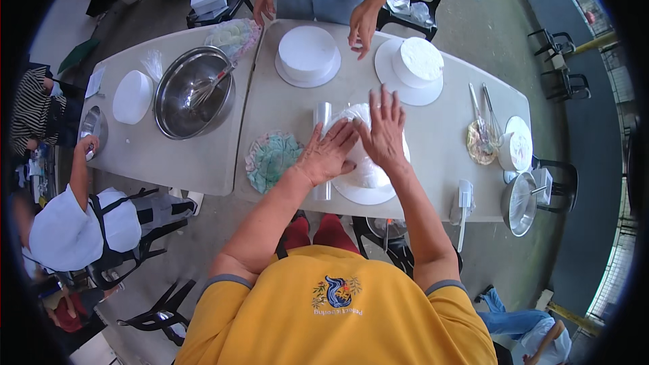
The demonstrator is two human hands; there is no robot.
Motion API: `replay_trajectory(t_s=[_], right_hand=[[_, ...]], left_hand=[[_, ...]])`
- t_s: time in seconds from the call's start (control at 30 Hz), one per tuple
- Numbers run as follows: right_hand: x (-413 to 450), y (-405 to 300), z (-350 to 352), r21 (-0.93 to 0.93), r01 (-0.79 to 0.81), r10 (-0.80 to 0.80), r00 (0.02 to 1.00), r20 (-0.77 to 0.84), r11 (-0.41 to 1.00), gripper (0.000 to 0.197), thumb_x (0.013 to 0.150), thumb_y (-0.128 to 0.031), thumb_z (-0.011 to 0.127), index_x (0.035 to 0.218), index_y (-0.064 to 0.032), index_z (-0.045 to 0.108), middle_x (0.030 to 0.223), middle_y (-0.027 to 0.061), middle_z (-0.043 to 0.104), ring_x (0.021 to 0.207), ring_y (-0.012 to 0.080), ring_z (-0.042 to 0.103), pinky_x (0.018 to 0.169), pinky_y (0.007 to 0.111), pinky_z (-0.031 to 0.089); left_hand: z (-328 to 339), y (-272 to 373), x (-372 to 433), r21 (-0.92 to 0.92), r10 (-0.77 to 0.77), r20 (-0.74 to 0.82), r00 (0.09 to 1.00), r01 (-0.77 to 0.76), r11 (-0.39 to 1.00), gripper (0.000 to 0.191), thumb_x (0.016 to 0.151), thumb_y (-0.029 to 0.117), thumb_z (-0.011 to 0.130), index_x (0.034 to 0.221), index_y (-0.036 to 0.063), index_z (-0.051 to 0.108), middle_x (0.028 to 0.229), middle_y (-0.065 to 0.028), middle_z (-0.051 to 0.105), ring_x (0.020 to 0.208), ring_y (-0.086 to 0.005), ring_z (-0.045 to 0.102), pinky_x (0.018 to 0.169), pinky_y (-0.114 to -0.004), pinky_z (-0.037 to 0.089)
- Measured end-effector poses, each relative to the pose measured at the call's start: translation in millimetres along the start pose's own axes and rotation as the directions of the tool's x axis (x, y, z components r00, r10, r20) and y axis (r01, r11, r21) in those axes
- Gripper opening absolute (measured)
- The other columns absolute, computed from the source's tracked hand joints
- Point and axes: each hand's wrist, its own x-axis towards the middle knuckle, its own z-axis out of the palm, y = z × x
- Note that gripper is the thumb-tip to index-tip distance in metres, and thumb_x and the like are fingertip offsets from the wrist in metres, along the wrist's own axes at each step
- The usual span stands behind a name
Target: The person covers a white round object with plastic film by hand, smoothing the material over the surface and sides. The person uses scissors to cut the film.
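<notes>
Before me a white round cake form (372,177), apparently foam, stands on a white round cake board (369,197) with clear plastic film over it. My left hand (328,154) lies palm down at its left side, fingers spread over the film. On the far and right part of the form my right hand (384,134) rests flat, fingers extended. Neither hand grips anything. Partly hidden under my left hand, a roll of clear plastic film (323,192) lies along the form's left side. Further left sits a crumpled green-and-pink cloth-like cover (274,161).
Two white cake forms (307,53) (419,63) stand on boards across the table, near another person's hands (362,30). Left are a steel bowl (195,94) with a whisk and a seated person. Right are a whisk (493,111), a spatula (463,203) and a steel bowl (519,205) by the edge.
</notes>
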Motion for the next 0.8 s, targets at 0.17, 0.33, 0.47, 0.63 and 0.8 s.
replay_trajectory(t_s=[0.17,0.33,0.47,0.63,0.8], right_hand=[[-4,-4,-1,0.264,0.173,-0.244,0.933,0.263,0.949,0.057,0.105,-0.04,0.035,0.151,-0.0082,0.042,0.162,0.0117,0.034,0.152,0.0315,0.025,0.124,0.049,0.015],[20,35,17,0.117,0.185,-0.201,0.969,0.147,0.976,0.053,0.105,-0.04,0.034,0.148,-0.0109,0.047,0.158,0.0095,0.04,0.147,0.0307,0.034,0.121,0.05,0.022],[32,98,19,0.056,0.002,-0.011,0.985,0.171,0.998,0.048,0.105,-0.04,0.038,0.139,-0.0102,0.055,0.15,0.0126,0.049,0.141,0.0324,0.042,0.114,0.052,0.031],[-24,76,-28,0.047,-0.21,0.211,0.977,-0.026,0.977,0.05,0.101,-0.038,0.054,0.139,-0.0062,0.054,0.141,0.0168,0.057,0.126,0.037,0.055,0.11,0.045,0.038],[-110,11,-33,0.12,0.21,-0.203,0.977,-0.063,0.97,0.059,0.087,-0.036,0.076,0.134,-0.005,0.056,0.151,0.0141,0.047,0.139,0.0363,0.044,0.113,0.052,0.036]], left_hand=[[-6,2,1,-0.055,-0.072,0.082,0.994,0.076,0.996,0.089,0.089,0.054,0.062,0.159,0.0136,0.026,0.166,-0.0082,0.024,0.155,-0.0251,0.015,0.122,-0.061,0.016],[0,-2,0,-0.074,0.0,-0.002,1.0,-0.001,0.997,0.086,0.088,0.052,0.065,0.157,0.0114,0.033,0.165,-0.0084,0.025,0.154,-0.0252,0.017,0.12,-0.061,0.021],[5,-6,2,-0.066,0.029,-0.068,0.997,-0.033,0.997,0.08,0.09,0.051,0.063,0.154,0.0102,0.038,0.165,-0.0058,0.027,0.153,-0.0251,0.019,0.12,-0.059,0.022],[11,-8,3,-0.082,0.025,-0.074,0.997,-0.031,0.996,0.078,0.091,0.052,0.061,0.155,0.0135,0.039,0.166,-0.0031,0.025,0.154,-0.0221,0.017,0.122,-0.058,0.02],[15,-7,2,-0.065,0.046,-0.112,0.993,-0.054,0.996,0.077,0.092,0.054,0.059,0.155,0.0141,0.038,0.165,-0.0027,0.025,0.154,-0.0225,0.017,0.122,-0.059,0.02]])
